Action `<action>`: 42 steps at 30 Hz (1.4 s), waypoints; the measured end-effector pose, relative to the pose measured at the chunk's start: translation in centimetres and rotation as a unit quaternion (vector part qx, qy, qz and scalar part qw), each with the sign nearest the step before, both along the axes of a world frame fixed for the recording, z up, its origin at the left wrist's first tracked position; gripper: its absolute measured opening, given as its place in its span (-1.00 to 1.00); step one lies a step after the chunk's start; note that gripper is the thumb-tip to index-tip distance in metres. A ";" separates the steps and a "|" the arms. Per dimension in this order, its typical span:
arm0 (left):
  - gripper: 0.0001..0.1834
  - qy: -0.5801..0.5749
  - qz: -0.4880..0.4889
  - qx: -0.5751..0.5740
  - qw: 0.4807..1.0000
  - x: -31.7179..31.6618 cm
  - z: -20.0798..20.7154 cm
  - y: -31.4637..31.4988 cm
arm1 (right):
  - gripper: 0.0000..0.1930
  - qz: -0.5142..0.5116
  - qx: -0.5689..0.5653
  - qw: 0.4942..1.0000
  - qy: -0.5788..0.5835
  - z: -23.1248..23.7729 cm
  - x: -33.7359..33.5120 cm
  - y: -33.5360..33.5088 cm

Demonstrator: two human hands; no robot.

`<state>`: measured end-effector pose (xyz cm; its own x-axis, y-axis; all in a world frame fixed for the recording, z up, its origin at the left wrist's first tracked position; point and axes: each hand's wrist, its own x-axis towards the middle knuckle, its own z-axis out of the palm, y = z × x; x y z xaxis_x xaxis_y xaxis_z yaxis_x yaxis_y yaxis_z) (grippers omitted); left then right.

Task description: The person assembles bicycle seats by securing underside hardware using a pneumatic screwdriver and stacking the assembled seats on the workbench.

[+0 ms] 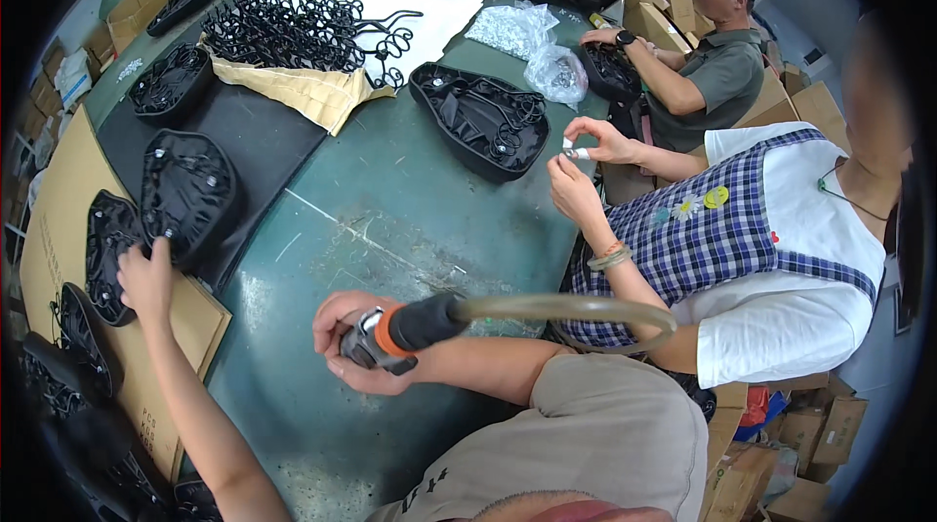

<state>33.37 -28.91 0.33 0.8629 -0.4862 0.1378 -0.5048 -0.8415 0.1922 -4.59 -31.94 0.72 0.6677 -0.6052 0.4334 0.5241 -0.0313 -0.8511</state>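
My right hand is wrapped round a handheld air tool with an orange ring; a clear hose runs from it to the right. Its working end is hidden. My left hand grips the rim of an upturned black bicycle saddle, thumb and fingers bent at its right edge. Touching that saddle is a larger upturned saddle with shiny metal fittings inside. Farther right lies another upturned saddle holding black bent wire.
A heap of black wire frames lies on brown paper at the back. Bags of small metal parts are beside it. A co-worker in a checked apron handles small white pieces at right; another person works beyond. Cardboard lies at left.
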 end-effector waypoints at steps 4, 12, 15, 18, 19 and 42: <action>-0.33 -0.020 -0.080 -0.049 0.995 -8.9 -0.2 4.1 | -0.56 0.006 -0.027 0.999 -0.029 -0.5 0.0 -0.2; -0.33 -0.024 -0.171 -0.074 0.982 -23.0 1.3 10.3 | -0.64 0.008 -0.107 0.994 0.033 2.6 -1.6 1.6; -0.36 -0.016 -0.199 -0.056 0.978 -26.7 1.7 12.5 | -0.64 0.029 -0.100 0.994 0.034 4.5 -2.3 2.1; -0.39 0.013 -0.232 -0.072 0.970 -28.7 2.2 14.5 | -0.62 0.085 -0.035 0.995 0.039 5.4 -2.0 3.1; -0.41 0.039 -0.258 -0.070 0.963 -29.0 2.7 15.1 | -0.62 0.108 -0.026 0.993 0.046 5.6 -2.1 3.1; -0.46 -0.051 -0.255 0.135 0.956 8.0 1.4 -19.9 | -0.46 0.183 -0.122 0.974 0.062 2.4 -0.7 2.6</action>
<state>41.40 -48.85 1.70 0.4923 -0.8702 0.0186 -0.8677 -0.4924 -0.0686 -5.30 -29.32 3.17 0.8752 -0.2068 0.4372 0.4324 -0.0707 -0.8989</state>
